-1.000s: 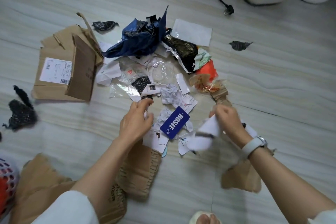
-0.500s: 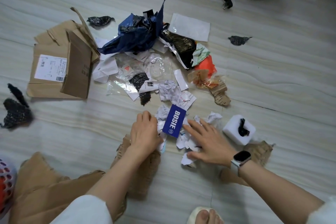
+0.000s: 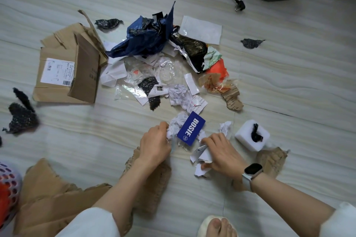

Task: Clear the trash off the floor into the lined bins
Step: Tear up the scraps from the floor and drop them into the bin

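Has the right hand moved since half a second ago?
Yes. The right hand has drawn back from the blue tag toward the person, its fingers now curled round white paper scraps.

The blue tag [image 3: 190, 131] says "BOSIE" in big white letters, with an "S" in a small ring under it. The white label [image 3: 57, 71] on the flat box [image 3: 67, 75] has a barcode and tiny print too small to read. The receipts' [image 3: 198, 103] print is too small too.
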Demonstrator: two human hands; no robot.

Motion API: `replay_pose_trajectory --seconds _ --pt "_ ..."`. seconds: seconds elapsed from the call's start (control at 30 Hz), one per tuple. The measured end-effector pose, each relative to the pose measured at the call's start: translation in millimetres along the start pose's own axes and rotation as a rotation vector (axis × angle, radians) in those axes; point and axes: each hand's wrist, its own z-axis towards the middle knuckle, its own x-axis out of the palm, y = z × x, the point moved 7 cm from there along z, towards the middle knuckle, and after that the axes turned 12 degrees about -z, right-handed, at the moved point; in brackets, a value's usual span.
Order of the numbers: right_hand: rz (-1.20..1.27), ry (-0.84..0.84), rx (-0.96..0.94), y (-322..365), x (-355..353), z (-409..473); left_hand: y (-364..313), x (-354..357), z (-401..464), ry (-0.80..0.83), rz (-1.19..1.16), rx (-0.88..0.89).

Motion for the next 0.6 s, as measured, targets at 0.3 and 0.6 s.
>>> replay_pose_trajectory --seconds 0.3,0.6 --pt "0.253 -0.392 0.433 -69 -74 -39 -5 -42 19 -0.224 -0.283 0.031" --pt "0.221 -0.105 0.709 -110 -16 -57 -33 28 30 0.034 0.152 -0.096"
